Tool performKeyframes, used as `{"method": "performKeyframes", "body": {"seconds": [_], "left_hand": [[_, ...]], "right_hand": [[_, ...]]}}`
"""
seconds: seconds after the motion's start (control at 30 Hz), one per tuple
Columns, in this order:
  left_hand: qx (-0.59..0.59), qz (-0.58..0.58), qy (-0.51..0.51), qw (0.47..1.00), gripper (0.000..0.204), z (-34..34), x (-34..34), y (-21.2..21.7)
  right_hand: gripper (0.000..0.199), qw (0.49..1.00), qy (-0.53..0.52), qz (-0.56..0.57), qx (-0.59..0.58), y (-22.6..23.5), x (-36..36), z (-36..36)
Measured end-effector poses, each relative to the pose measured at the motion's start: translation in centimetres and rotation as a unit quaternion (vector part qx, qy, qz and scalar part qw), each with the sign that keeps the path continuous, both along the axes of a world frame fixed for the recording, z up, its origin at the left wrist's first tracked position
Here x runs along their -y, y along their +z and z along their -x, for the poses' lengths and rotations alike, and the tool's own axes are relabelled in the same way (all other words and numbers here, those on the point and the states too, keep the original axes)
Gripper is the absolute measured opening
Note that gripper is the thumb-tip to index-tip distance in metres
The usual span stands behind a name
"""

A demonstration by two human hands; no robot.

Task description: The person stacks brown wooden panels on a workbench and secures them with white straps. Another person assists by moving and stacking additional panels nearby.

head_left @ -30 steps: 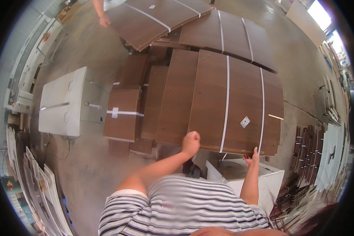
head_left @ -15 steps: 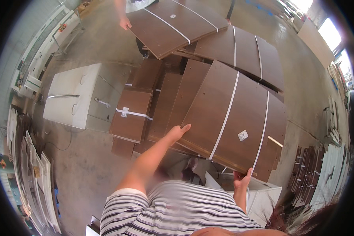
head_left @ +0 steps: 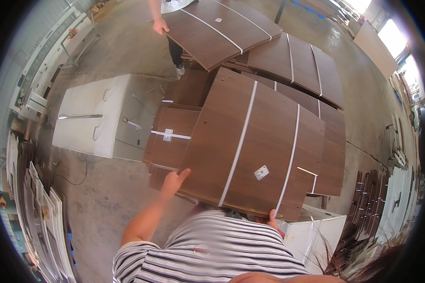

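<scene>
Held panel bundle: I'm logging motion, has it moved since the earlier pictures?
Yes: the held panel bundle moved left, closer to the two-handled white cabinet.

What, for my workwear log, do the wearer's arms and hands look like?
The left hand and right hand wear no gloves. The left forearm is bare below a short white sleeve with dark stripes.

The strapped brown bundle [head_left: 259, 144] has shifted left — seemingly raised slightly.
</scene>
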State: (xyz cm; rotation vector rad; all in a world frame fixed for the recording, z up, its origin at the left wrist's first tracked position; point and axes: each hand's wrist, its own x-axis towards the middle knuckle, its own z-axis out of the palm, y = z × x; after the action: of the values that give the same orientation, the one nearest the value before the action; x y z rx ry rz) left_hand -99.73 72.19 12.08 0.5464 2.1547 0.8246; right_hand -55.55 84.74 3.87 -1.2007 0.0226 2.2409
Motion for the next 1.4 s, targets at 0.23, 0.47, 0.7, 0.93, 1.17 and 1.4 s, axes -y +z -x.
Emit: {"method": "performKeyframes", "body": {"seconds": [0.23, 0.47, 0.7, 0.93, 1.17, 1.4], "left_hand": [[-0.085, 0.074, 0.081, 0.990, 0.077, 8.6, 11.1, -8.2], [0.300, -0.096, 0.427, 0.847, 0.076, 6.6, 11.0, -7.4], [0.334, -0.246, 0.423, 0.806, 0.071, 4.4, 8.9, -12.0], [0.369, -0.259, 0.456, 0.767, 0.063, 7.9, 7.4, -14.3], [0.384, -0.279, 0.447, 0.758, 0.064, 7.6, 5.3, -10.8], [0.405, -0.222, 0.376, 0.803, 0.071, 10.3, 3.9, -9.7]], "right_hand": [[0.074, 0.974, 0.216, -0.021, -0.061, 7.7, 3.6, 11.4], [0.062, 0.999, 0.009, 0.047, 0.024, -1.7, 2.7, 7.4], [0.028, 0.997, 0.022, -0.010, 0.068, -5.8, 0.2, 8.5], [0.029, 0.986, 0.102, -0.099, 0.088, -4.0, -3.8, 12.5], [0.031, 0.985, 0.086, -0.113, 0.101, -4.6, -3.6, 12.7], [0.031, 0.988, 0.081, -0.119, 0.056, -5.7, -3.4, 13.7]]}}
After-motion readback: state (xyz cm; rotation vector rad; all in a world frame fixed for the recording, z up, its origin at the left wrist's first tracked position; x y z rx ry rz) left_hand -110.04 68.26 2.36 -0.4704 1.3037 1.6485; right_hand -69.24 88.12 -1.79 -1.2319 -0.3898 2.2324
